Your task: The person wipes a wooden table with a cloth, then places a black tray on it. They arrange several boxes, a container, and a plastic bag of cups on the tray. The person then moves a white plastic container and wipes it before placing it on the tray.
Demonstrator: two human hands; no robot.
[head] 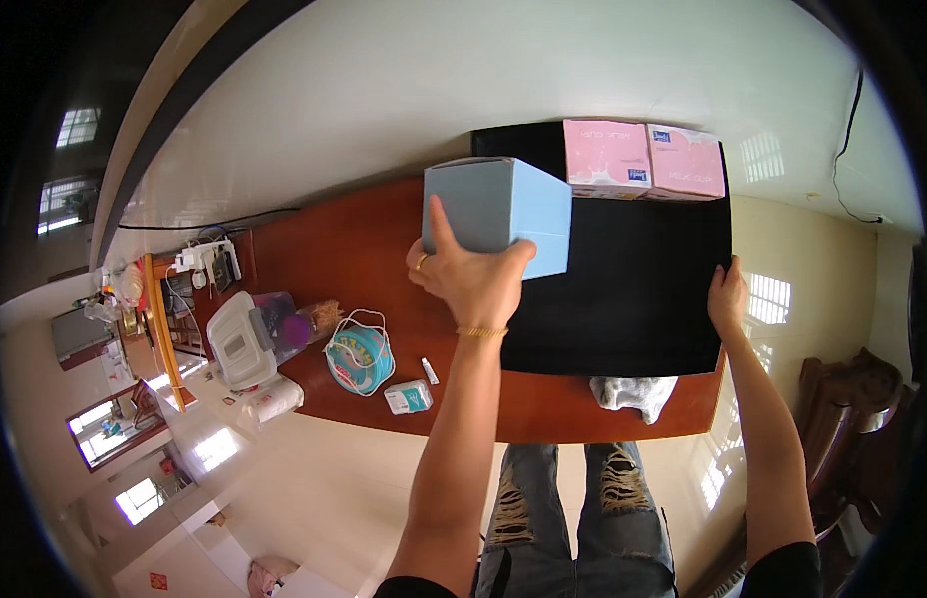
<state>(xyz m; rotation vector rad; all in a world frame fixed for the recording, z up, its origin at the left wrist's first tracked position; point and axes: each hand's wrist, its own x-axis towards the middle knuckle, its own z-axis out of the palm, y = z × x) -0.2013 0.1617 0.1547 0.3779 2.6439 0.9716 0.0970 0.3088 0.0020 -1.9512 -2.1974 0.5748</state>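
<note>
My left hand [471,273] is around a light-blue cardboard box [540,217], its thumb on the near face and its fingers on the left side. The box is over the left part of a flat black rectangular panel [620,299], which lies on a reddish-brown wooden table [344,232]. On the panel's right edge, my right hand [727,297] grips with the thumb on top; some of its fingers are hidden. Two pink milk cup boxes [607,153] stand side by side at the panel's far right corner.
A grey cloth [634,396] pokes out below the panel's near edge. Left on the table are a turquoise round case [360,359] with a white cord, a small white-and-teal pack [409,397], a small tube [430,371] and a clear plastic bin [273,329]. A carved wooden chair [845,418] stands right.
</note>
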